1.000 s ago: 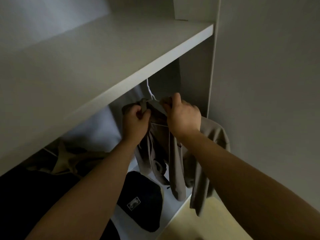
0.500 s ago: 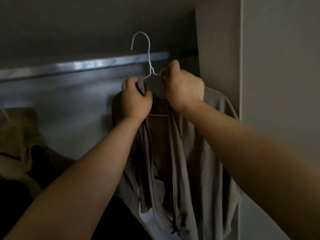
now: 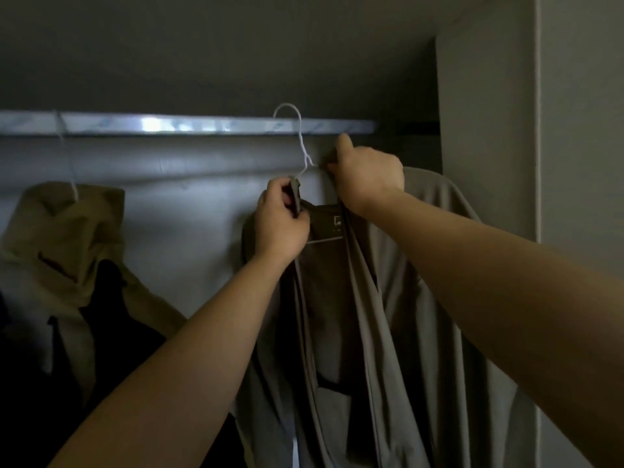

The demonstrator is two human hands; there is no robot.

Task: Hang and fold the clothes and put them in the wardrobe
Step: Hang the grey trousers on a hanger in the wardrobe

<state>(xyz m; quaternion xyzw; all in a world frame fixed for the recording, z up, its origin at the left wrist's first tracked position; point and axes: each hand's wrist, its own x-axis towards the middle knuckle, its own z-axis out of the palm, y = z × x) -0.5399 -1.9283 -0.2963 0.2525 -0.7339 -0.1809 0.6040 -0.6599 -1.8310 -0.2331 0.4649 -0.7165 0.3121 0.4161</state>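
Grey jacket (image 3: 388, 332) on hanger (image 3: 301, 140) at wardrobe rail (image 3: 169, 125), left hand (image 3: 280, 228) and right hand (image 3: 366, 177) tight on its collar, tan coat (image 3: 67, 238) beside.

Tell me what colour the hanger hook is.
The hanger hook is white, clearest in the head view.

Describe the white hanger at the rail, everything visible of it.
The hanger is thin white wire. Its open hook arches over the top edge of the metal rail; whether it rests there is unclear. Below, a twisted neck splits into sloping shoulders, mostly hidden under the grey-brown garment draped on it; a pale bottom bar shows inside the collar. It hangs roughly upright toward the rail's right end. The left hand pinches the collar over one shoulder, the right hand grips the other.
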